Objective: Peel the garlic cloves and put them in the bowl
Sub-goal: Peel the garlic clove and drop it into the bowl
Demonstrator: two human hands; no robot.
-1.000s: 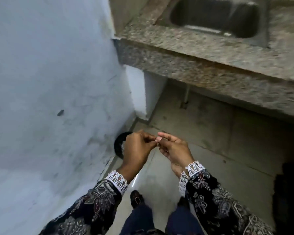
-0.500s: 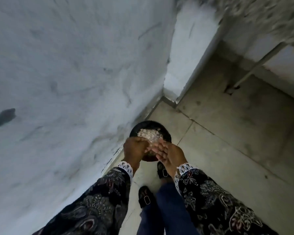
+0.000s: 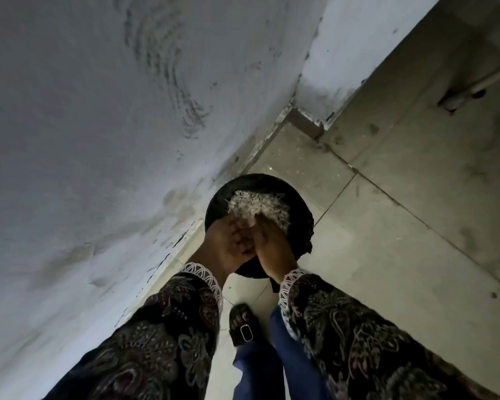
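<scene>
A black round container (image 3: 303,212) stands on the floor against the wall, with a heap of pale garlic skins (image 3: 257,205) inside. My two hands are pressed together right above its near half. My left hand (image 3: 228,244) has its fingers curled, and my right hand (image 3: 272,243) meets it fingertip to fingertip. Between the fingertips shows a small pale piece, which looks like a garlic clove (image 3: 250,223); both hands pinch it. Most of it is hidden by my fingers.
A grey plastered wall (image 3: 98,140) rises close on the left. The tiled floor (image 3: 387,241) spreads to the right. My sandalled foot (image 3: 241,324) and blue trouser legs are just below the container. A pipe (image 3: 474,82) meets the floor at the upper right.
My view has dropped from the granite counter and sink to the floor. My hands, still joined, have moved over the black container, which now fills the middle of the view.
</scene>
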